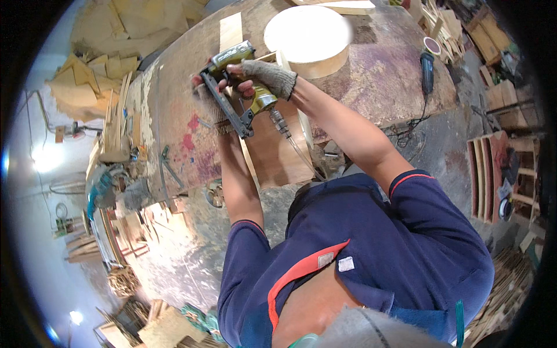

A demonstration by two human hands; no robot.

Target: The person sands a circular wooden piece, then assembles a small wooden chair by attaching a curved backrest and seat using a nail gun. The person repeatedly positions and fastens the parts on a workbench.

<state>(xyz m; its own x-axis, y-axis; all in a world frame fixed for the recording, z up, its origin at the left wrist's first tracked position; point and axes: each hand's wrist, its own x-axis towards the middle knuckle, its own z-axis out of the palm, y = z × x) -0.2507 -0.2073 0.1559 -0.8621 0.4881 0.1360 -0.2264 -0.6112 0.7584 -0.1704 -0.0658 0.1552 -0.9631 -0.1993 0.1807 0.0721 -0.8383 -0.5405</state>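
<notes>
My right hand, in a grey knit fingerless glove, grips a yellow-green and black pneumatic nail gun above the workbench. An air hose runs from a metal fitting at its handle down toward my body. My left hand, gloved too, is at the far left end of a wooden box-like piece, beside the gun's long magazine. The gun covers much of that hand, and its fingers are blurred, so their hold is unclear. The piece has a brown panel with pale strips along its sides and overhangs the bench's near edge.
On the stained workbench stand a round drum-shaped wooden piece with a white top and a pale board. A corded power tool lies at the right. Wood offcuts are stacked left; slatted wooden pieces stand right.
</notes>
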